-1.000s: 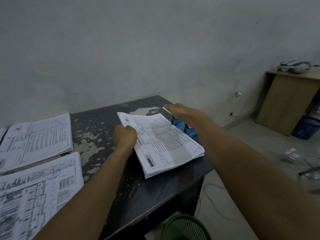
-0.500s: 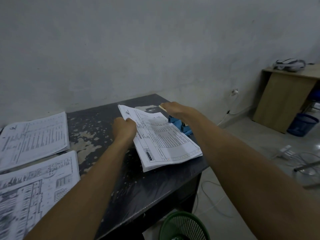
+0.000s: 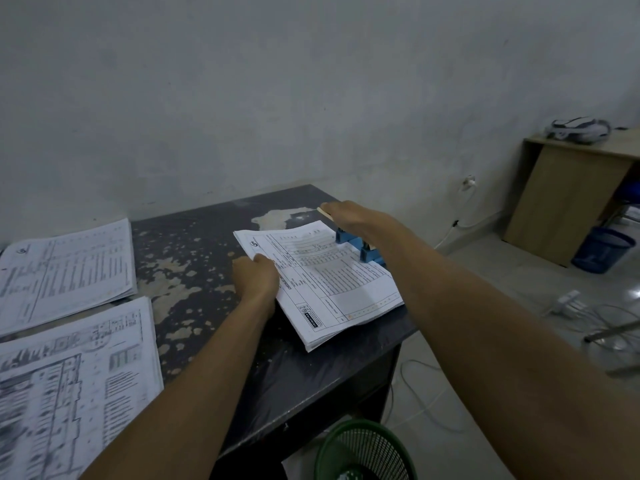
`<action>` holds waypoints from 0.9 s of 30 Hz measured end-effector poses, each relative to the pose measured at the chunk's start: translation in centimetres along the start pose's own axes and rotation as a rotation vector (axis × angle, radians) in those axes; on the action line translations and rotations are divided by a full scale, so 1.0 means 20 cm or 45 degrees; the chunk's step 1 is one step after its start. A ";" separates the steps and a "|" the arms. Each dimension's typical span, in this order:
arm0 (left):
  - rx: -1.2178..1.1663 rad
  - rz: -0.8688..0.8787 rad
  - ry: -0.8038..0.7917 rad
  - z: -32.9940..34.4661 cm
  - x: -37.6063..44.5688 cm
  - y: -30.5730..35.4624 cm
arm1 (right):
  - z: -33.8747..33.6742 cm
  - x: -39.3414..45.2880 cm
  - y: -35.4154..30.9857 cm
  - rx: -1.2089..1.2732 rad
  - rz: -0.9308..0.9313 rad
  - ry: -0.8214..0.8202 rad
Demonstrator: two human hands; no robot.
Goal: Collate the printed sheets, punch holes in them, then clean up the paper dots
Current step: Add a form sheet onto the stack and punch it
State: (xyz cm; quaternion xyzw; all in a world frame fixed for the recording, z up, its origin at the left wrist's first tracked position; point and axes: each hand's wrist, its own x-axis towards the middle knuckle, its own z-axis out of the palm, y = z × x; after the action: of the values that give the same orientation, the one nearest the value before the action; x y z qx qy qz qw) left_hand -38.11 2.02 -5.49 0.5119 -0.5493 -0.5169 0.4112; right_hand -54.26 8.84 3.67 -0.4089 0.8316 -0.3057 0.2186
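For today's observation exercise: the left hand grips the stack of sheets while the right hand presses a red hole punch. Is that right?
Not quite. The head view shows the hole punch is blue, not red. The rest holds: the left hand grips the stack of sheets and the right hand presses the punch.

A worn dark table [image 3: 194, 271] with peeling patches stands against a grey wall [image 3: 277, 81]. On the floor beside it is a green mesh basket [image 3: 363, 452]. Farther right stands a wooden cabinet [image 3: 568, 195] with a blue bin [image 3: 601, 249] near its foot, and white cables [image 3: 571, 303] lie nearby.
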 end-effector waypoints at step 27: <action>0.060 0.094 0.029 0.01 0.02 -0.05 | 0.01 0.06 0.04 -0.027 -0.082 -0.056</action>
State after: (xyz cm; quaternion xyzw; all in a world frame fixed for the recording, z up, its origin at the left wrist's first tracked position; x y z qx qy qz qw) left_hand -38.14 1.63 -6.57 0.5066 -0.5751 -0.4825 0.4241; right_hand -55.16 8.17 2.89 -0.4445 0.8161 -0.2947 0.2226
